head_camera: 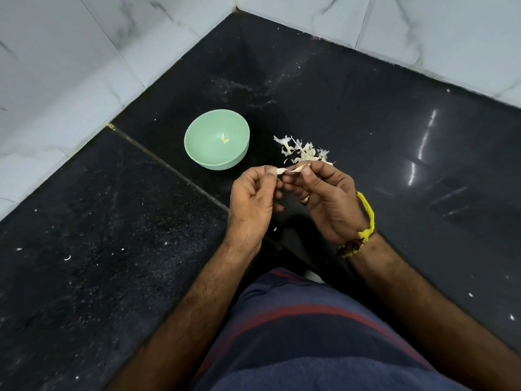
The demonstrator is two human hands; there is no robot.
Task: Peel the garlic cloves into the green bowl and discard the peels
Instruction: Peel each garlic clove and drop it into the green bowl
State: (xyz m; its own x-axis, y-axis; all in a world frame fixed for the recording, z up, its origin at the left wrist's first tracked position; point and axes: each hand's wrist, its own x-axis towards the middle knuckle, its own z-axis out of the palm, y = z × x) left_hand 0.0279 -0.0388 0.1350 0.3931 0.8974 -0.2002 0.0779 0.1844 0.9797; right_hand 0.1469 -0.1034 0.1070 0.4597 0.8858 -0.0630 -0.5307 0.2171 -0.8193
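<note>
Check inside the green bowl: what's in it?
The green bowl holds one small pale piece near the middle of its floor, likely peeled garlic; it is too small to be sure. The rest of the inside shows bare. The near wall's inner face is hidden by the rim.

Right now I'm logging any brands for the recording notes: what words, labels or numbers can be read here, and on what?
None: no text is readable in this view.
The green bowl is plain.
The black counter and white wall tiles carry no writing.
The striped shirt shows no writing.
</note>
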